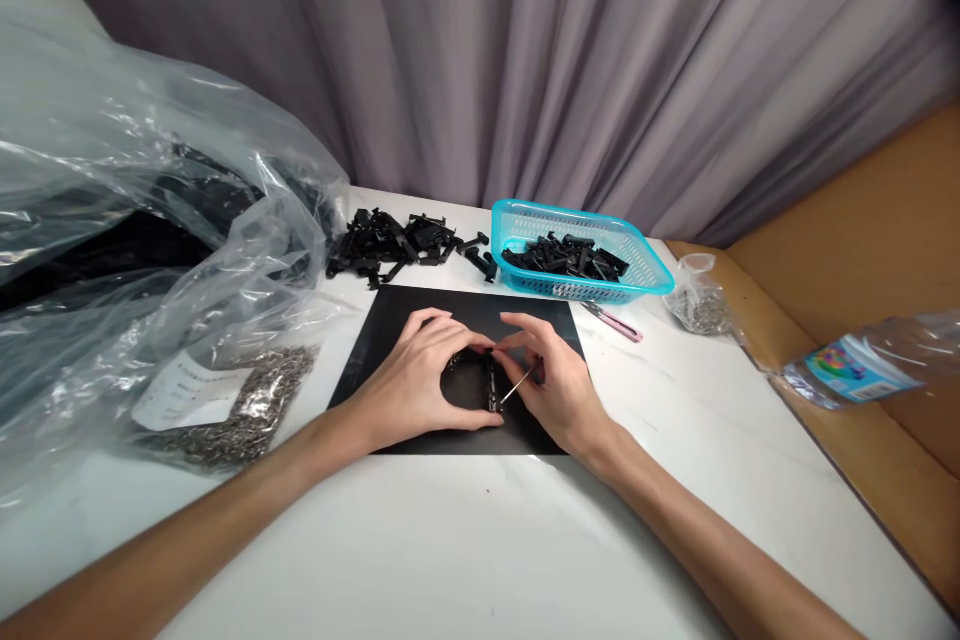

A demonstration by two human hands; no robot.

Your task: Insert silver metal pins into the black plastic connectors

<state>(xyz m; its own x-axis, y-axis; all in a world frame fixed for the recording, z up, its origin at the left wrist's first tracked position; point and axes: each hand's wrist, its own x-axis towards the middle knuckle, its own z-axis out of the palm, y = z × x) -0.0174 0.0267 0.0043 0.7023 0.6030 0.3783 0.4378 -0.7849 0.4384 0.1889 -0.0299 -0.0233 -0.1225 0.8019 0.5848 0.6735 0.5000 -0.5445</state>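
Black plastic strip: held near the middle of the mat, between left thumb and fingers.
Left hand: curved, the strip pinched end to end.
Right hand: a thin metal rod pinched, its tip at the strip's near end.
Basket: blue perforated plastic, set by the mat's far right corner.
Bag label: white, printed; cannot be read.

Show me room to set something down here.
White tabletop looks mostly bare in two patches: nearest, between left forearm and right forearm, below the black mat; and one bordered by right forearm, pink-handled tool, small bag and cardboard. Crowded: the far edge, with black pile and blue basket; the left, with plastic bags; the mat, around the held black part.
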